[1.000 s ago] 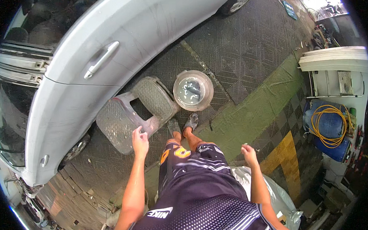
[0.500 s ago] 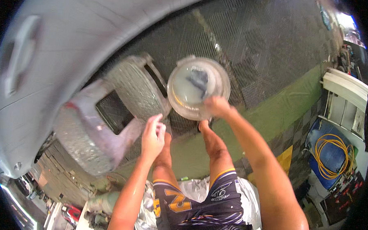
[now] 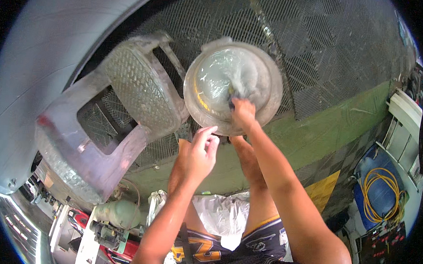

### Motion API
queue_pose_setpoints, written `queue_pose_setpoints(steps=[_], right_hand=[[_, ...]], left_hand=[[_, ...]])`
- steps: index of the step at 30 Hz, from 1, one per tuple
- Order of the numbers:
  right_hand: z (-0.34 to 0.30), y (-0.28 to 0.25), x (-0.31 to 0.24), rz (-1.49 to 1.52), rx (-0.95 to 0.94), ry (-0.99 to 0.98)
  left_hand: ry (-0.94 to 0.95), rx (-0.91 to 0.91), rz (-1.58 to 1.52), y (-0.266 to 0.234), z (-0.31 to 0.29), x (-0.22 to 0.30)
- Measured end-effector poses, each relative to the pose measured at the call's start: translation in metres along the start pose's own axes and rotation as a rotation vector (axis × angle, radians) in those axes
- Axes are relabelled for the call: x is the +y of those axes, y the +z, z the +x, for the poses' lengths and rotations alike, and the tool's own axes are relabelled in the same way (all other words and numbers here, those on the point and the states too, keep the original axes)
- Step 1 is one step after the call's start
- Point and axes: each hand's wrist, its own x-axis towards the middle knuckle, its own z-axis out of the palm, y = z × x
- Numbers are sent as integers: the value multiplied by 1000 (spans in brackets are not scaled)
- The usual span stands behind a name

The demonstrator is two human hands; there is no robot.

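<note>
A round, translucent bucket (image 3: 190, 100) of cloudy water stands on the floor in front of my feet. My right hand (image 3: 243, 113) reaches into it, fingers closed on a dark, wet piece that looks like cloth (image 3: 236, 96). Its lower part is blurred by the moving water, so its full shape is hidden. Just outside the near left rim, my left hand (image 3: 204, 148) hovers with loosely bent fingers, the thumb apart from them and nothing held.
A worn grey plastic step stool (image 3: 133, 81) stands left of the bucket. Beyond it curves a grey car body panel (image 3: 32, 77). Ribbed dark mats (image 3: 328, 52) and a green strip (image 3: 315, 132) cover the floor. A coiled yellow hose (image 3: 366, 205) lies to the right.
My right hand has gone from the bucket's near right rim down into the water and gripped the dark cloth. My left hand has shifted right, toward the bucket; the view has moved too.
</note>
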Motion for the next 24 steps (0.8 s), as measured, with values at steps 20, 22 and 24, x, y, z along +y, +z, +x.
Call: queue_pose_setpoints(steps=[20, 22, 24], right_hand=[[-153, -211, -68, 504, 495, -153], [-171, -241, -95, 1442, 272, 39], [-183, -261, -86, 2138, -34, 142]], left_hand=[[-300, -89, -831, 46, 16, 163], [-194, 77, -514, 51, 10, 171], [-55, 43, -325, 45, -3, 216]])
